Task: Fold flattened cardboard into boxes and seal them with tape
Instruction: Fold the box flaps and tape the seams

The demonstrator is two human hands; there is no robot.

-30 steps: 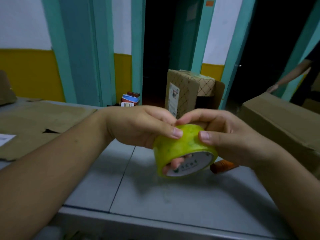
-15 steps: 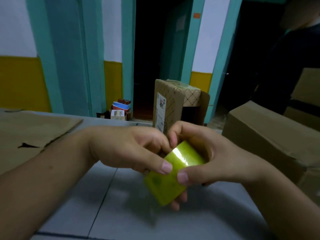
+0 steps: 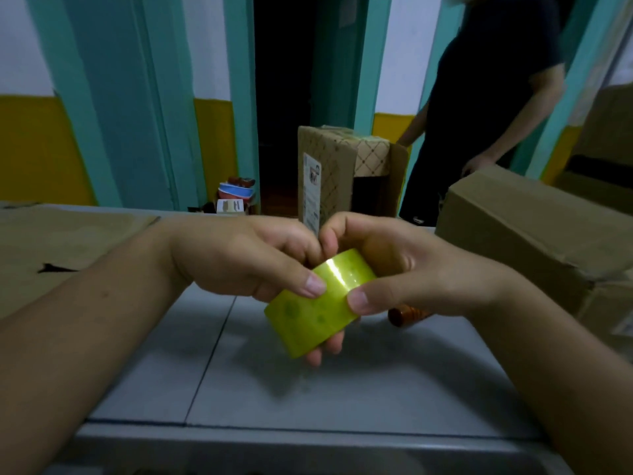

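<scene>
I have both hands up over the grey bench (image 3: 308,399), meeting on a roll of tape (image 3: 315,313), yellow-green and glossy; the left hand (image 3: 246,258) has its grip closed on the roll, thumb flat on the outer band near the upper left edge, fingers curled behind; the right hand (image 3: 404,272) has its grip closed on it too, thumb on the same band just beside the left thumb, forefinger hooked over the top. Fingertips show under the roll's lower edge; I cannot tell which hand they belong to. The roll is clear of the bench and tilted, its broad band facing me with a stripe of glare across it.

A sheet of flattened cardboard (image 3: 68,248) lies on the left of the bench; a closed brown box (image 3: 534,228) sits on the right, near my right forearm; a brown rounded handle (image 3: 407,315) lies on the bench just beside the right hand, partly hidden by it.

Beyond the bench a patterned box (image 3: 342,159) stands upright with a label on its side; a person (image 3: 489,80) in dark clothes stands next to it, one hand near the far edge of the brown box.
</scene>
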